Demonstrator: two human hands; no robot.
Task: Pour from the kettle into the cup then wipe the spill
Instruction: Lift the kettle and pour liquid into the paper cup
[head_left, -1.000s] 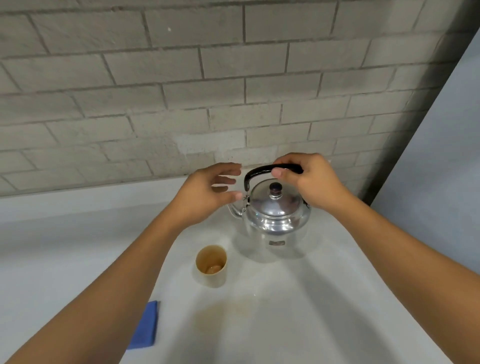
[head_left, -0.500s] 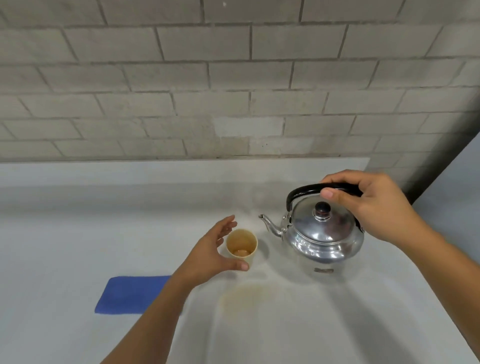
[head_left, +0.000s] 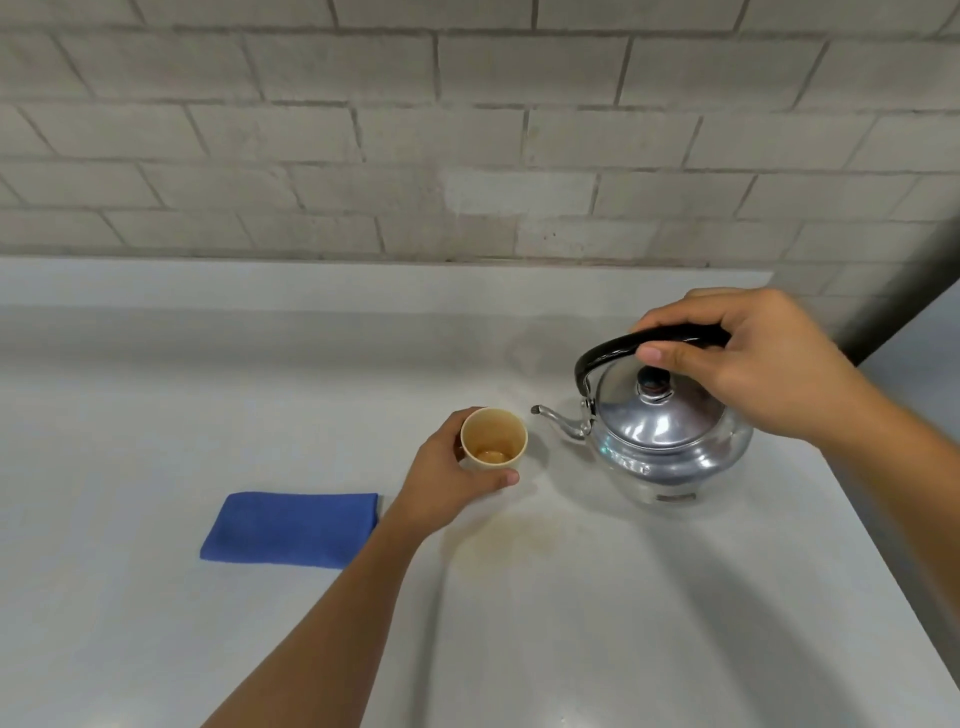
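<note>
Steel kettle (head_left: 670, 441) sits on the white counter (head_left: 156, 415), right hand (head_left: 753, 364) clamped on its black handle (head_left: 613, 348); spout (head_left: 558, 421) points left at the paper cup (head_left: 493, 439), gripped by left hand (head_left: 447, 483).

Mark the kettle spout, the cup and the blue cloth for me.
kettle spout (head_left: 558, 421), head view, on the curved neck.
cup (head_left: 493, 427), head view, on its inner wall.
blue cloth (head_left: 291, 527), head view, at its middle.

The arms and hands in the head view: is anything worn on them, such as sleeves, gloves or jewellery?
Nothing is worn. The left hand and right hand are bare, without gloves, rings or a watch. Both forearms are uncovered as far as the picture's edge, with no sleeve visible.
</note>
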